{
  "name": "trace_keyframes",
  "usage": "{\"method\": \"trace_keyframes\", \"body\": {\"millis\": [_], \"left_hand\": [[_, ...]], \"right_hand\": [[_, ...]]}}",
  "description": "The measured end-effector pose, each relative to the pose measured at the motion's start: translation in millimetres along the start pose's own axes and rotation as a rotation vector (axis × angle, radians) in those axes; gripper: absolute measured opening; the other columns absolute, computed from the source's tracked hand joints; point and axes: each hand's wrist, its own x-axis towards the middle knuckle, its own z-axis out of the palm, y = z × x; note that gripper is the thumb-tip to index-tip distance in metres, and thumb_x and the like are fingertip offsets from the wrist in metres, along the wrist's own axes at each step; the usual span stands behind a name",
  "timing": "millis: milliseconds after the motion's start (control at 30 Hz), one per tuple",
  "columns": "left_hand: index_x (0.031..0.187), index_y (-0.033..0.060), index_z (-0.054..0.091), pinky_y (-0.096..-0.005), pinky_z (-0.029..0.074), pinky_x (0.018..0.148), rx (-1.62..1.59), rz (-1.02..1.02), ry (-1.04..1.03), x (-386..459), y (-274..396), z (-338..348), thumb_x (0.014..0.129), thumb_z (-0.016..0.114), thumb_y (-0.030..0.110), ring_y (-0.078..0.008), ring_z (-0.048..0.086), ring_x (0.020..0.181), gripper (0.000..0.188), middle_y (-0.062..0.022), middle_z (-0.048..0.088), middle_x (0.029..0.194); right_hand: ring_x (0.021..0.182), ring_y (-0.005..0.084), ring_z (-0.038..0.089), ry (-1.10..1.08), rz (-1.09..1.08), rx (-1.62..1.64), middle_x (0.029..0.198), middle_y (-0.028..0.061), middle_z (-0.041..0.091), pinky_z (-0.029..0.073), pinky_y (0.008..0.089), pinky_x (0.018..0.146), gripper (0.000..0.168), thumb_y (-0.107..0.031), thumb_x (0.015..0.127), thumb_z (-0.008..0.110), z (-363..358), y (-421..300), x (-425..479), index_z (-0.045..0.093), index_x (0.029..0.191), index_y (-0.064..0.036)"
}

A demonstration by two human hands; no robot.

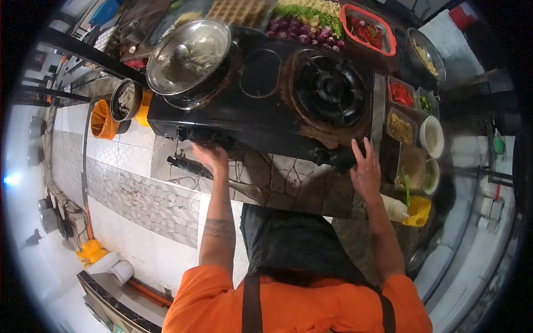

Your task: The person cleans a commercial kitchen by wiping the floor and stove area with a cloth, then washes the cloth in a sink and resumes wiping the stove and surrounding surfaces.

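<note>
A black two-burner gas stove [258, 120] stands before me. My left hand [212, 157] is at its front edge, close to the left control knob [182, 133]; the fingertips are blurred and partly hidden in shadow. My right hand [366, 168] holds nothing, its fingers spread near the front right corner, to the right of the right knob [320, 156]. On the left burner sits a wide steel pan [189, 58] with shiny liquid inside. The right burner [331, 87] has its black grate uncovered. Below the stove front lies a long black utensil [189, 165] with a perforated end.
Right of the stove stand tubs of red peppers [401, 93] and brown bits [399, 128], white bowls [432, 136] and a squeeze bottle [394, 208]. Behind are purple onions [291, 31] and a red-rimmed chilli tub [366, 33]. An orange bin [102, 120] stands left.
</note>
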Motion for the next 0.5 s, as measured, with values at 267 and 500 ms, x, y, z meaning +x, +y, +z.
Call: {"method": "trace_keyframes", "body": {"millis": [267, 500], "left_hand": [[0.118, 0.0087, 0.057, -0.0488, 0.041, 0.085, -0.188, 0.296, -0.785, -78.7, 149.0, -55.1, 0.062, 0.078, 0.018, -0.0375, 0.050, 0.099, 0.060, -0.0210, 0.052, 0.108], [0.119, 0.0170, 0.061, -0.0499, 0.040, 0.077, -0.208, 0.491, -0.352, 8.6, 97.4, -46.3, 0.075, 0.058, 0.009, -0.0382, 0.051, 0.091, 0.045, -0.0179, 0.053, 0.102]], "right_hand": [[0.131, 0.0410, 0.040, -0.006, -0.018, 0.018, 0.151, 0.0196, 0.028, 0.043, 0.0495, 0.100, 0.075, 0.005, 0.080, 0.060, -7.9, -0.9, -4.8, 0.036, 0.148, -0.016], [0.136, 0.0420, 0.034, -0.059, -0.035, -0.039, 0.152, 0.0183, 0.028, 0.044, 0.0473, 0.097, 0.079, 0.006, 0.077, 0.057, -10.8, 4.7, -6.0, 0.036, 0.148, -0.020]]}}
